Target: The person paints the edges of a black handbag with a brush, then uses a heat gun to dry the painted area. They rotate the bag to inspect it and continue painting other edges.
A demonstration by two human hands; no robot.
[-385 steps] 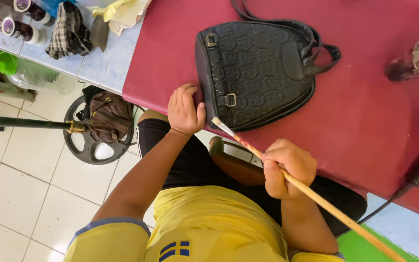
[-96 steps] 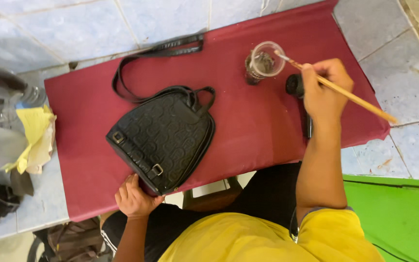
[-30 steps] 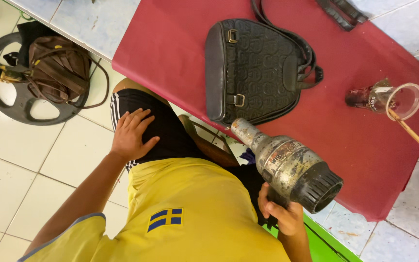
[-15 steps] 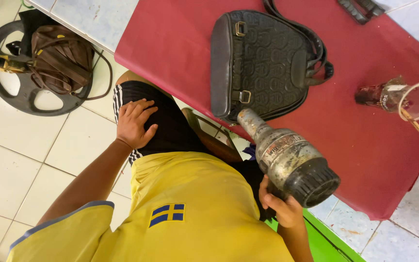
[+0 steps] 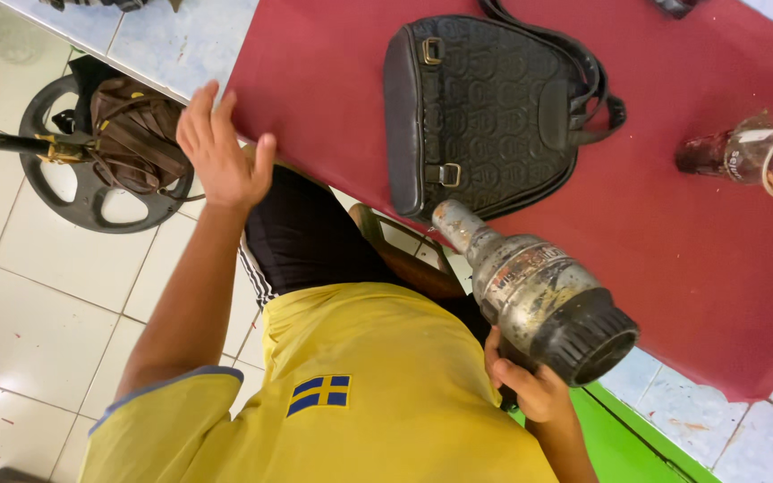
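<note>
A black embossed handbag (image 5: 485, 107) lies on a dark red mat (image 5: 664, 224) spread over the tiled counter. My right hand (image 5: 530, 389) grips the handle of a worn grey heat gun (image 5: 534, 291), whose nozzle points at the bag's lower edge near its buckle. My left hand (image 5: 221, 152) is raised in the air with fingers spread, holding nothing, just left of the mat's corner and above my thigh.
A glass jar (image 5: 753, 156) with a wooden stick in it stands at the mat's right side. On the tiled floor to the left a brown bag (image 5: 136, 143) rests on a round black wheel-shaped base (image 5: 82, 192).
My left hand has lifted off my thigh and risen toward the mat's corner. The heat gun stays in my right hand, its nozzle still near the bag.
</note>
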